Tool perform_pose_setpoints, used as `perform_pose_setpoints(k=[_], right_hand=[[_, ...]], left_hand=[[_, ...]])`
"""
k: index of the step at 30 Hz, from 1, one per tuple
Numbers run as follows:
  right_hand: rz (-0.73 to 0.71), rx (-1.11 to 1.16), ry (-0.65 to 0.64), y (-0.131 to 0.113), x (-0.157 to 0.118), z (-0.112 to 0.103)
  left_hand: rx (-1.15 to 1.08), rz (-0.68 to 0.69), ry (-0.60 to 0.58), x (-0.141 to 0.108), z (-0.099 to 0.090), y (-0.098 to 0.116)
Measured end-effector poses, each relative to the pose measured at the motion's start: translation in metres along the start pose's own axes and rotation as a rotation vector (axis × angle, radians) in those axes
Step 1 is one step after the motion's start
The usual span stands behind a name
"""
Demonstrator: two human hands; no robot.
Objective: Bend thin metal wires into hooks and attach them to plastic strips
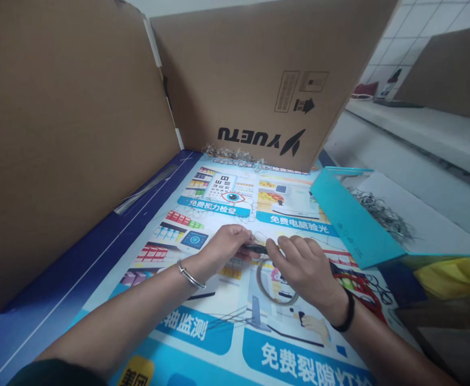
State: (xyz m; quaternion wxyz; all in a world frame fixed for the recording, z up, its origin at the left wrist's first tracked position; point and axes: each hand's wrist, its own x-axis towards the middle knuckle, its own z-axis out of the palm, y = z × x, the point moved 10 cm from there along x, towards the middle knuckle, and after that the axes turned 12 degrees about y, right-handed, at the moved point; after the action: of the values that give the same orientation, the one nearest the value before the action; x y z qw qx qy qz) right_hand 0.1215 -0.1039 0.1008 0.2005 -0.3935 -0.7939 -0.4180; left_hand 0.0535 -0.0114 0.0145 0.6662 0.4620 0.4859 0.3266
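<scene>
In the head view, my left hand (pixel 233 241) is closed in a pinch on a thin wire (pixel 259 236), which loops up faintly between my two hands. My right hand (pixel 299 262) wraps around a slim dark tool (pixel 255 249) that looks like pliers. Its tip points left and reaches my left fingers; most of its handle is hidden in my palm. Just below the hands, a grey coil of wire (pixel 278 302) lies on the printed poster sheet (pixel 235 343). Several straight thin wires (pixel 227 320) lie nearer to me.
Tall cardboard panels (pixel 259 64) stand at the left and back. A heap of twisted wire pieces (pixel 235 153) lies along the back panel. On the right, a turquoise box (pixel 339 214) holds tangled wire (pixel 380 214). Red-handled scissors (pixel 364 295) lie beside my right wrist, near yellow material (pixel 448 277).
</scene>
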Motion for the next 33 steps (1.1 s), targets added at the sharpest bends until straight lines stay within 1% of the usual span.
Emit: perform_pose_setpoints(k=[6, 10, 25, 33], right_hand=[[0.01, 0.01, 0.006, 0.0004, -0.0016, 0.0012], [0.013, 0.016, 0.008, 0.0005, -0.0021, 0.0017], [0.023, 0.049, -0.019, 0.001, -0.0035, 0.0027], [0.02, 0.048, -0.007, -0.0001, -0.0032, 0.0028]], left_hand=[[-0.006, -0.012, -0.013, 0.0014, 0.0002, -0.0033], [-0.005, -0.032, 0.0, 0.0014, -0.0001, -0.0046], [-0.001, -0.041, 0.005, -0.0012, 0.0004, -0.0029], [0.03, -0.046, 0.006, -0.0007, -0.0003, -0.0036]])
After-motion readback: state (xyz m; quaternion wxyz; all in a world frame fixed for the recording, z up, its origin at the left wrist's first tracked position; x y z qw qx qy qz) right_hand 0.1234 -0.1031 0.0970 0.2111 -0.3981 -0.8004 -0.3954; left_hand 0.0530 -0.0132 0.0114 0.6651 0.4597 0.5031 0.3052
